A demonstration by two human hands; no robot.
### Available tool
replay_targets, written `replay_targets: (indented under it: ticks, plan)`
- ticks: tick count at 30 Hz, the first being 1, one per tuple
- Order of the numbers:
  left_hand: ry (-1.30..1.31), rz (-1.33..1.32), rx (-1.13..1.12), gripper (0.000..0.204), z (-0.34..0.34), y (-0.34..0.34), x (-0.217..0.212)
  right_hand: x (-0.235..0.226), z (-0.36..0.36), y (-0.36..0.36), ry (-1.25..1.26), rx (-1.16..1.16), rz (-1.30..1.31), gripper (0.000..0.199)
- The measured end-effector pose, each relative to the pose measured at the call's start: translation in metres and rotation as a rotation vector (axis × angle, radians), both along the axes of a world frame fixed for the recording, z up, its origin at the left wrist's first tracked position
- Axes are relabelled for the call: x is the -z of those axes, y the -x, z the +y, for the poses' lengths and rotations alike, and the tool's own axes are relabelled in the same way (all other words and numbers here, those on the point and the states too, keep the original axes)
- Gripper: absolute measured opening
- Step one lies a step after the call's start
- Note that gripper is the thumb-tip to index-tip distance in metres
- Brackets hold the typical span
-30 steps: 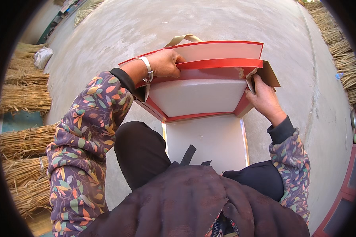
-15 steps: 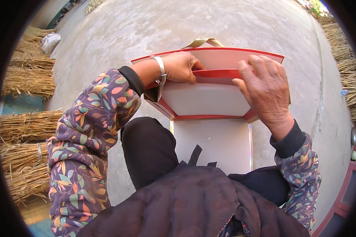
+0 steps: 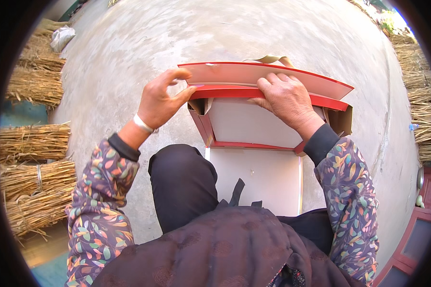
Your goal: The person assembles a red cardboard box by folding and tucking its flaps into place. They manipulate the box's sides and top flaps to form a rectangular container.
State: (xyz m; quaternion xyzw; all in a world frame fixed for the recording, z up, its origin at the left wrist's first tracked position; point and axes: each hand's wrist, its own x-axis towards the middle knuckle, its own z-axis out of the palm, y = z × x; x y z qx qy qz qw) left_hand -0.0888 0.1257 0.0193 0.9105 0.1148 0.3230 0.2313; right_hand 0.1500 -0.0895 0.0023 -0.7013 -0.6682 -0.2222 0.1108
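Observation:
A red-and-white cardboard box (image 3: 254,122) stands in front of my knees, its white inside facing me. A long red-edged flap (image 3: 330,85) tilts up along its top, with a cream ribbon handle (image 3: 273,59) behind it. My left hand (image 3: 160,98) is at the left end of the flaps, thumb and curled forefinger on either side of their edges. My right hand (image 3: 289,100) is closed over the red inner edge, right of its middle, fingers on top and thumb below. A white panel (image 3: 256,177) extends from the box toward my lap.
Bundles of dry straw (image 3: 36,143) are stacked at the left, with a white sack (image 3: 62,38) at their far end. More straw (image 3: 416,81) lines the right side. A red-framed door or window panel (image 3: 419,239) is at the lower right. Concrete floor (image 3: 143,48) surrounds the box.
My left hand has moved left, out of the gap between the flaps, to their left end. The right hand has shifted left along the edge. The box's top has turned slightly.

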Motion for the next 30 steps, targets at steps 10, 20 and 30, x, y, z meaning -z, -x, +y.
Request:
replay_targets:
  ticks: [10, 20, 30]
  plan:
    - [0.390, 0.257, -0.202, 0.085, -0.022, 0.022, 0.069, -0.014, 0.004, -0.007, 0.091, 0.008, -0.009, 0.036]
    - [0.355, 0.179, -0.292, 0.051, -0.040, -0.004, 0.083, -0.015, 0.002, -0.008, 0.113, 0.036, -0.049, 0.037]
    - [0.424, 0.111, -0.105, 0.043, -0.043, 0.012, 0.079, -0.017, 0.000, -0.013, 0.128, 0.011, -0.047, 0.036]
